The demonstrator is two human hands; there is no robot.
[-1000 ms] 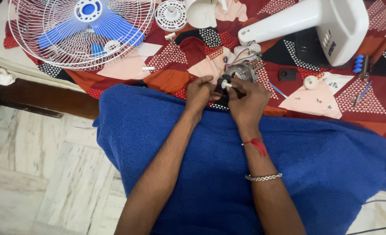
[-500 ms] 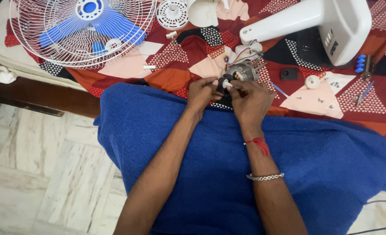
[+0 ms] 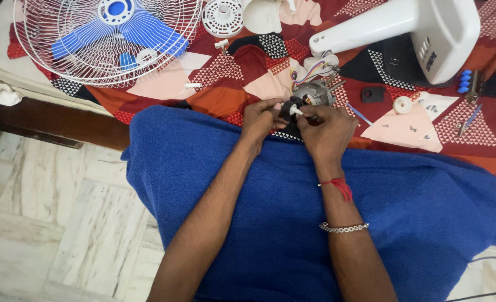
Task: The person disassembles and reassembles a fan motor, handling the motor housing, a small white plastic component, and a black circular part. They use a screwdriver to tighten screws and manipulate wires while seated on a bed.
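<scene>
motor (image 3: 314, 95) is steadied by left hand (image 3: 261, 117); its small white peg (image 3: 296, 111) is pinched narrowly by right hand (image 3: 327, 130). judged heavy, rigid; wires (image 3: 309, 72) fragile, so body is best gripped.

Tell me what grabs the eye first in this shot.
Both hands meet at centre: the left hand and right hand pinch a small fan motor with coloured wires. At top left lies a white wire fan guard with blue blades; at top right, the white fan housing. A blue towel covers the lap.
</scene>
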